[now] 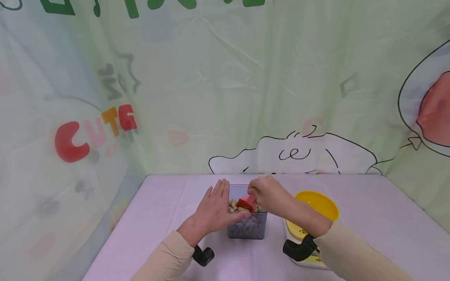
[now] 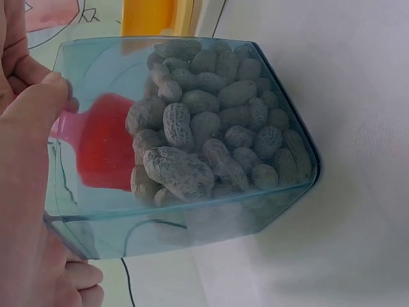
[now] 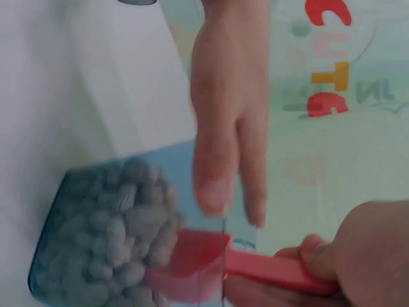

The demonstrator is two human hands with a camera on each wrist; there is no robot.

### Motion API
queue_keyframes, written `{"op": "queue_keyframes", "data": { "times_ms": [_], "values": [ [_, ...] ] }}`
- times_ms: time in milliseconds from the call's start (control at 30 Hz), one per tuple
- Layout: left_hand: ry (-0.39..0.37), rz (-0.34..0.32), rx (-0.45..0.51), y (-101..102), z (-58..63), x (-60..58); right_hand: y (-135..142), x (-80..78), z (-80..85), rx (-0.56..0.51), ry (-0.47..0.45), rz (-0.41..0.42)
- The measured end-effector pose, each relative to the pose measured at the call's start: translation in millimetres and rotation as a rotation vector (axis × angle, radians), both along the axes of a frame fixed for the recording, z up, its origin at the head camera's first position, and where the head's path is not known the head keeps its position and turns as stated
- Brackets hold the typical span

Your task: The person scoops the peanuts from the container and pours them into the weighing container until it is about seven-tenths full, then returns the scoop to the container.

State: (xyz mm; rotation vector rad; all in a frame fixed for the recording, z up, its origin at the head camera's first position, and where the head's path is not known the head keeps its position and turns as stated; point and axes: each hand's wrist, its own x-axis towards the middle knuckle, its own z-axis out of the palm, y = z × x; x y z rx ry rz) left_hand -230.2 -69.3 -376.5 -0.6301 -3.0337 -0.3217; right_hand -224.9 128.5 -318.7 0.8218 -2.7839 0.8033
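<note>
Peanuts (image 2: 204, 125) in their shells lie in a clear box (image 1: 246, 230) on our desk (image 1: 158, 210). Our right hand (image 1: 268, 194) grips the handle of a red scoop (image 1: 247, 203) dipped among them; our left hand (image 1: 215, 210) rests straight-fingered along the box, thumb at its near rim. We see a yellow bowl (image 1: 331, 203) to the right.

Your hands (image 1: 213, 210) are bare; you wear beige sleeves (image 1: 168, 253), at seven and four o'clock, and black wrist cameras (image 1: 300, 249).

The pale-lilac cloth surface (image 1: 175, 226) set off a red plastic scoop (image 1: 247, 202), a translucent blue-grey rectangular box (image 1: 247, 231), a round yellow bowl (image 1: 325, 203) and net-patterned, probably tan in-shell peanuts (image 2: 177, 126).
</note>
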Motion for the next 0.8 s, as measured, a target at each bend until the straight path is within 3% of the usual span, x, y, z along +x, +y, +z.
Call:
{"op": "queue_keyframes", "data": {
  "times_ms": [100, 267, 333, 400, 600, 700, 800],
  "values": [
    [0.002, 0.004, 0.000, -0.3, 1.0, -0.2, 1.9, -1.3, 1.8, -0.012, -0.032, 0.012],
    [0.001, 0.010, -0.004, -0.1, 1.5, 0.4, 11.1, -7.4, 10.6, -0.074, -0.224, -0.046],
    [0.001, 0.010, -0.009, -0.1, 1.4, 0.3, 13.2, -9.3, 10.8, -0.100, -0.261, -0.088],
    [0.004, 0.010, -0.015, -0.3, 1.3, 0.1, 12.7, -9.9, 7.7, -0.110, -0.240, -0.091],
    [0.008, 0.003, -0.002, -1.4, 3.4, -0.9, 3.6, -6.4, -2.5, -0.088, -0.087, -0.002],
    [0.008, 0.000, 0.005, -1.6, 3.3, -0.9, 6.5, -8.7, -0.5, -0.103, -0.146, -0.019],
    [0.011, -0.003, 0.002, -1.0, 2.4, -0.2, 13.5, -12.9, 2.8, -0.146, -0.291, -0.064]
  ]
}}
